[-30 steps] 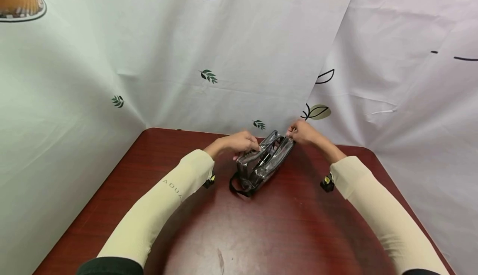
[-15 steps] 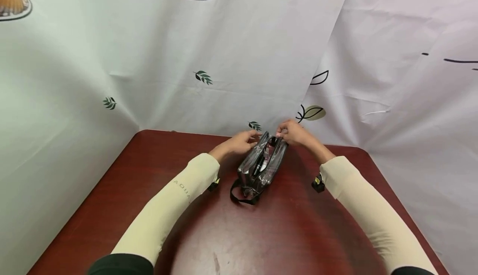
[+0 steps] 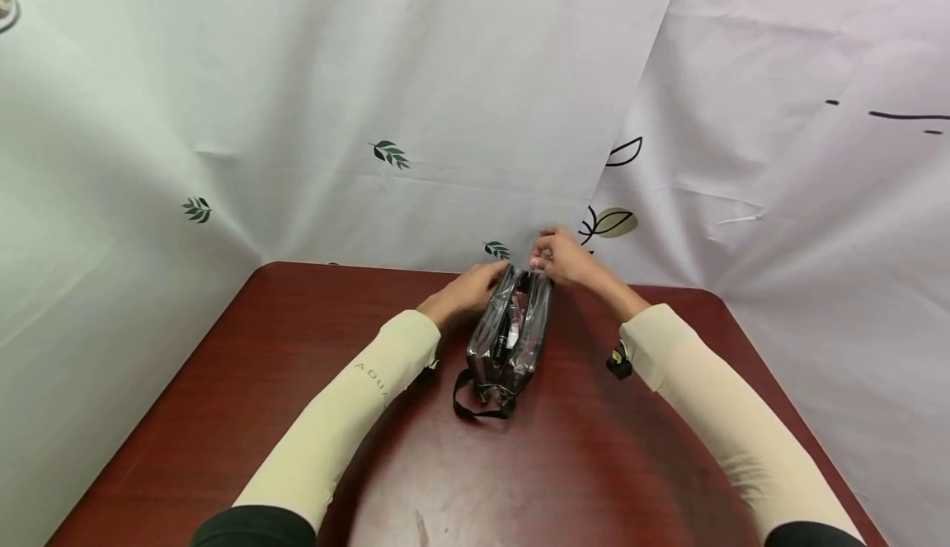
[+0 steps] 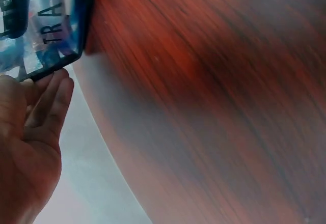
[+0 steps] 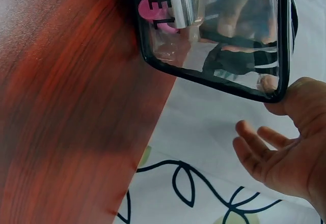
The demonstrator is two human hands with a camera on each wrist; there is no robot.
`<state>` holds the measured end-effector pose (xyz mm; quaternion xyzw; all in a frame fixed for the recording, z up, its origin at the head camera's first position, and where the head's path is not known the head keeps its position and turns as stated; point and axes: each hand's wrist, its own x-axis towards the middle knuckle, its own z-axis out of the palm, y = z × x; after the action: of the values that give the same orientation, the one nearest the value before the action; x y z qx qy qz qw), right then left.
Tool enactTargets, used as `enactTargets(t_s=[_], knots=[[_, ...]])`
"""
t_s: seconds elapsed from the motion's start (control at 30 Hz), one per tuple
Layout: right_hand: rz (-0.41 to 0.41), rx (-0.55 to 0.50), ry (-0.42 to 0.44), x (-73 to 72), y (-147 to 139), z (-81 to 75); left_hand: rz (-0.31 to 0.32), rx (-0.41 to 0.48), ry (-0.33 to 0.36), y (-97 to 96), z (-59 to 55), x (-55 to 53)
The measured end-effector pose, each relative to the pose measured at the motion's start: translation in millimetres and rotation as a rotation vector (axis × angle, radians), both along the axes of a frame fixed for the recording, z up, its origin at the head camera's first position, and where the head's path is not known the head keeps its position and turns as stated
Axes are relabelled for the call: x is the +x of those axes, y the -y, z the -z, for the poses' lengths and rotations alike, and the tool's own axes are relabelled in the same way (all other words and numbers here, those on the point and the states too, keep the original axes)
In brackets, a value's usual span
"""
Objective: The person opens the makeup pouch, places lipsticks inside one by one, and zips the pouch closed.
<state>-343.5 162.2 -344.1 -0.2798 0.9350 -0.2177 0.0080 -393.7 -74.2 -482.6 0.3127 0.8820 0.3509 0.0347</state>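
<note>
A clear toiletry pouch [image 3: 484, 341] with black edging and printed letters stands on the table, its top gaping. A black side strap [image 3: 478, 411] hangs at its near end. My right hand [image 3: 562, 256] pinches the far top corner between thumb and index finger; its other fingers are loose in the right wrist view. On the left side, my left hand [image 3: 466, 290] lies along the pouch, straight fingers [image 4: 57, 102] touching its far edge. Through the plastic show a silver-banded tube [image 5: 182, 9], a pink round item [image 5: 152, 9] and a dark cylinder [image 4: 19, 7].
The reddish-brown wooden table [image 3: 594, 448] ends just beyond the pouch. A white cloth backdrop [image 3: 445, 77] with leaf prints rises behind the table's far edge and both sides. A small black wrist camera [image 3: 619, 361] sits at the right cuff.
The left hand has let go of the pouch's left top rim and slid toward its far end. The pouch has turned more end-on to the head view. The right hand keeps its pinch.
</note>
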Motion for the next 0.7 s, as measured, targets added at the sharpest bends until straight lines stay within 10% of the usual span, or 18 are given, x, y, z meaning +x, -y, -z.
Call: enactTargets(t_s=[0.2,0.7], knots=[[-0.001,-0.062,-0.099,4.3,4,-6.0,-0.005,-0.002,-0.114,7.3,16.9,-15.1],[-0.075,-0.067,-0.123,31.8,1,-12.5,-0.045,-0.086,-0.170,6.2,10.3,-10.5]])
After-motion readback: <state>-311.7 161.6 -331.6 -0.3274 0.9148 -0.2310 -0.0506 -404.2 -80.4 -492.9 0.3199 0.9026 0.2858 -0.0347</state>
